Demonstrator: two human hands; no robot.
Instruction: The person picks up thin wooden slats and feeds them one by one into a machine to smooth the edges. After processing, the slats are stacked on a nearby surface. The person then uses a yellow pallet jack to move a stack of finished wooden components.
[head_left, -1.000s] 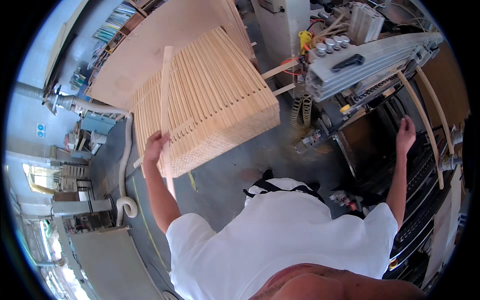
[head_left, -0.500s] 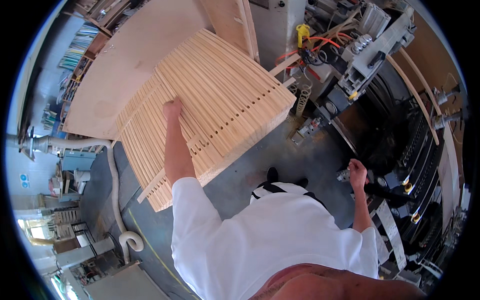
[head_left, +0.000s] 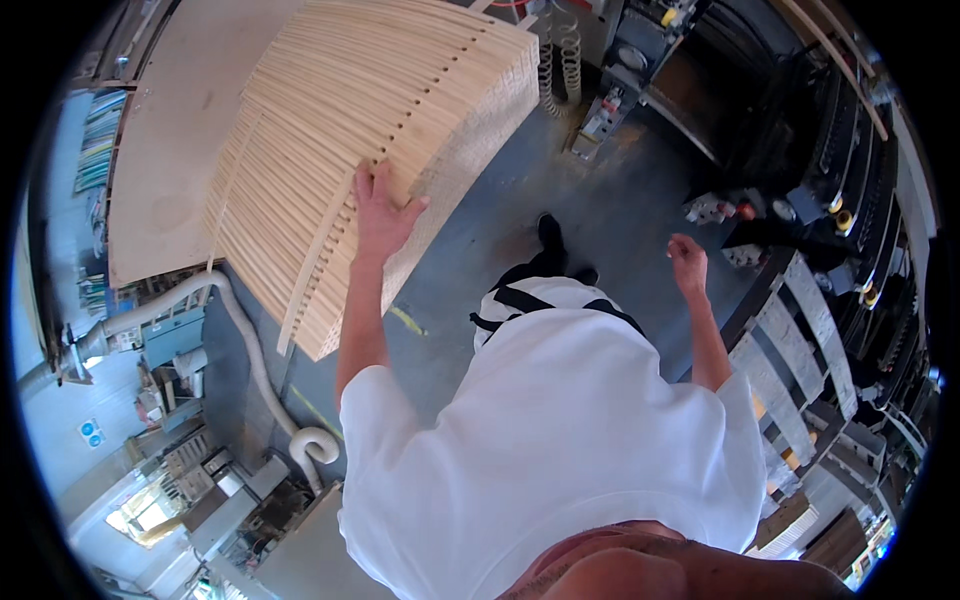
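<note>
A broad stack of pale wooden slats [head_left: 330,85], lying side by side, fills the upper left, with a row of small round holes near the slats' ends. My left hand [head_left: 384,218] rests on its top near that end, fingers spread and nothing in its grasp. Beside those fingertips a thin wooden strip [head_left: 318,255] lies across the slats. Another thin strip [head_left: 238,180] crosses them farther left. My right hand [head_left: 687,264] hangs over the floor on the right, fingers curled in, apart from any object; I see nothing in it.
A large tan board [head_left: 165,170] stands beyond the stack. On the left, a ribbed hose [head_left: 245,335] runs down to the floor [head_left: 480,240] and coils. Dark machinery [head_left: 770,120] with a coiled air line [head_left: 570,65] occupies the right. Curved pale panels [head_left: 785,330] are near my right arm.
My left hand has moved from the middle of the stack toward its holed near end, and its fingers have spread. My view has shifted, and the right hand stays curled.
</note>
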